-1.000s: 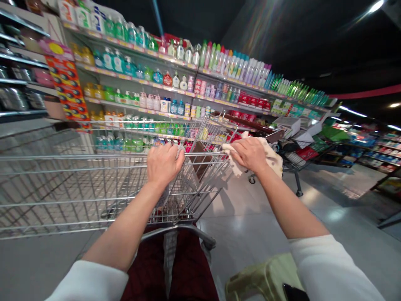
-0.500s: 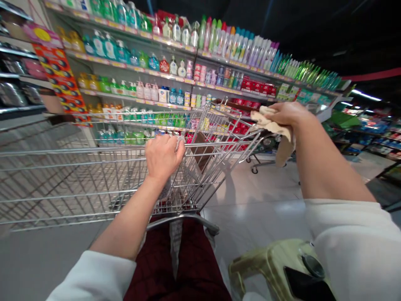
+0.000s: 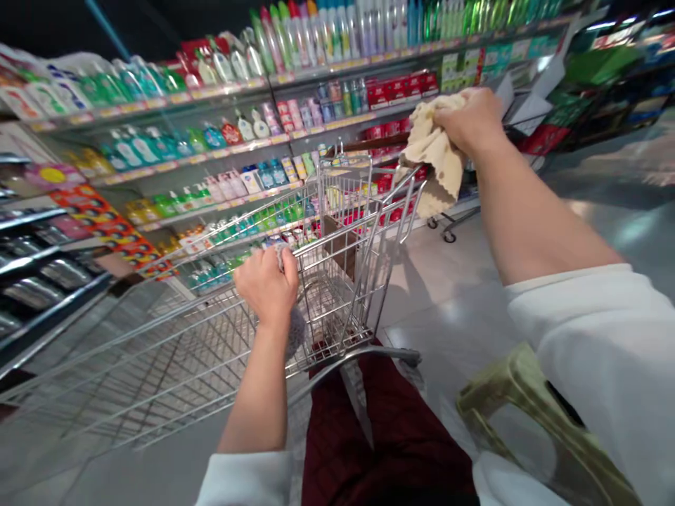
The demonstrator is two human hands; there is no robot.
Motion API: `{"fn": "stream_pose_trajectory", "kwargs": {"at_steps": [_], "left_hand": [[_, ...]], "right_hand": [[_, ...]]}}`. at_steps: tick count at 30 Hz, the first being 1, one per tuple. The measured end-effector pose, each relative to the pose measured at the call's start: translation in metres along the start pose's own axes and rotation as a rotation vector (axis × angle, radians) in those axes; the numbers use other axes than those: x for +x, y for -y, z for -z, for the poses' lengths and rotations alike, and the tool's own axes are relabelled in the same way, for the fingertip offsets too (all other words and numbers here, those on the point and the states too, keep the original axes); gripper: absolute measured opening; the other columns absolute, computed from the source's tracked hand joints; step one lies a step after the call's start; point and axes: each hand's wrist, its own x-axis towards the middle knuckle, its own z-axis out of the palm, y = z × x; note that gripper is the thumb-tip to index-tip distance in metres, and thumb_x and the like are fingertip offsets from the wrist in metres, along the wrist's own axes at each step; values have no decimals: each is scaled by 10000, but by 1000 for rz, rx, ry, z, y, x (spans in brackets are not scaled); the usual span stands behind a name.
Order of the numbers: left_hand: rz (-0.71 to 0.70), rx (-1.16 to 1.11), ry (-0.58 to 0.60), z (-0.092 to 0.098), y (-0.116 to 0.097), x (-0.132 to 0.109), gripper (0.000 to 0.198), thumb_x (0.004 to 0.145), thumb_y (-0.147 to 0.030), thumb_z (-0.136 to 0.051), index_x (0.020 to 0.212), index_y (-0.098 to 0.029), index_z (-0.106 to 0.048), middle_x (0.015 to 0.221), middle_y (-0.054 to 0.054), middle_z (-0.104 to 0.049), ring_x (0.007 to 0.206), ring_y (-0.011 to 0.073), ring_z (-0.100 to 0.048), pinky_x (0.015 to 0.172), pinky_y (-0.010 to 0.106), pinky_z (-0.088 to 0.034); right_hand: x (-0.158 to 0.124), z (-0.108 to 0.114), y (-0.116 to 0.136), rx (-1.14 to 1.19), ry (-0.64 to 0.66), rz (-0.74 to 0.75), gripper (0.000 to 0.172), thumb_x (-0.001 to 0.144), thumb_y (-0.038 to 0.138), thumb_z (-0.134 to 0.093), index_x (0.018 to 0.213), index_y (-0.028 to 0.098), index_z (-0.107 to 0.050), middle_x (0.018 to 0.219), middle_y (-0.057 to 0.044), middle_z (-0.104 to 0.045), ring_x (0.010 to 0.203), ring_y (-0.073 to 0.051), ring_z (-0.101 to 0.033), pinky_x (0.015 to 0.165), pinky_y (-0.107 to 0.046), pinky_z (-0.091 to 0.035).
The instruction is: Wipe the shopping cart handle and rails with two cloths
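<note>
A first-person view in a supermarket aisle, tilted so the long shelves of bottled soaps and cleaners (image 3: 226,133) slope across the far side. The left hand (image 3: 266,287) is clenched around a crumpled grey cloth (image 3: 295,332), bunched against the rail of a wire shopping cart (image 3: 337,211). The right hand (image 3: 467,121) is raised near the cart's far right corner, gripping a beige cloth (image 3: 435,147) that hangs in limp folds; whether it touches the wire, I cannot tell.

Both cloths look soft and light, likely to crumple and drape, so a bunched fold gives the surest hold. The cart looks stiff but rolling, best taken by its rail.

Near the right, a pale green plastic stool (image 3: 532,400) sits below the white sleeve (image 3: 590,337); dark red trousers (image 3: 390,436) show near the center.

Compared with the first earlier view, the right hand has left the rail and lifted its cloth — and the whole scene has swung into a steeper tilt.
</note>
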Motion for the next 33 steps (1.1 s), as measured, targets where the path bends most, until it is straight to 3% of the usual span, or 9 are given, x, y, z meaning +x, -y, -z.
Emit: {"fn": "stream_pose_trajectory", "kwargs": {"at_steps": [2, 8, 16, 24, 29, 33], "left_hand": [[6, 9, 16, -1, -1, 0, 387, 998, -401, -347, 804, -193, -609, 806, 80, -623, 787, 221, -521, 675, 357, -212], [19, 3, 27, -1, -1, 0, 396, 999, -394, -342, 793, -186, -609, 807, 86, -624, 796, 220, -525, 680, 355, -210], [11, 45, 8, -2, -1, 0, 406, 999, -405, -348, 784, -183, -612, 795, 90, -632, 776, 223, -525, 668, 357, -198], [24, 40, 29, -1, 0, 1, 383, 989, -390, -362, 785, -179, -608, 805, 93, -629, 777, 225, -523, 662, 353, -196], [-1, 29, 36, -2, 1, 1, 389, 990, -390, -352, 777, -181, -601, 798, 98, -625, 772, 230, -521, 661, 355, -194], [1, 26, 21, -2, 1, 1, 391, 991, -393, -350, 782, -181, -603, 803, 101, -628, 774, 233, -522, 661, 356, -192]], "right_hand": [[-5, -4, 0, 31, -52, -53, 408, 843, 413, -617, 999, 42, -679, 1096, -193, -702, 980, -181, -644, 845, -339, -425], [-25, -14, 4, 108, -195, -151, 325, 943, 359, -489, 1133, 134, -627, 1166, -134, -661, 1041, -191, -579, 964, -363, -414], [-53, -34, 10, 270, -355, -235, 353, 1033, 309, -364, 1320, 128, -461, 1260, -142, -572, 1147, -184, -525, 1030, -325, -381], [-85, -59, -3, 468, -452, -262, 227, 954, 259, -445, 1162, 193, -507, 1179, -89, -629, 1090, -197, -579, 1011, -390, -433], [-99, -66, -28, 553, -377, -169, 263, 879, 402, -563, 1061, 219, -510, 1044, -50, -619, 1062, -217, -594, 995, -443, -450], [-99, -64, -48, 740, -272, -151, 388, 889, 522, -513, 1102, 199, -537, 1083, -63, -636, 1092, -203, -591, 991, -413, -469]]}}
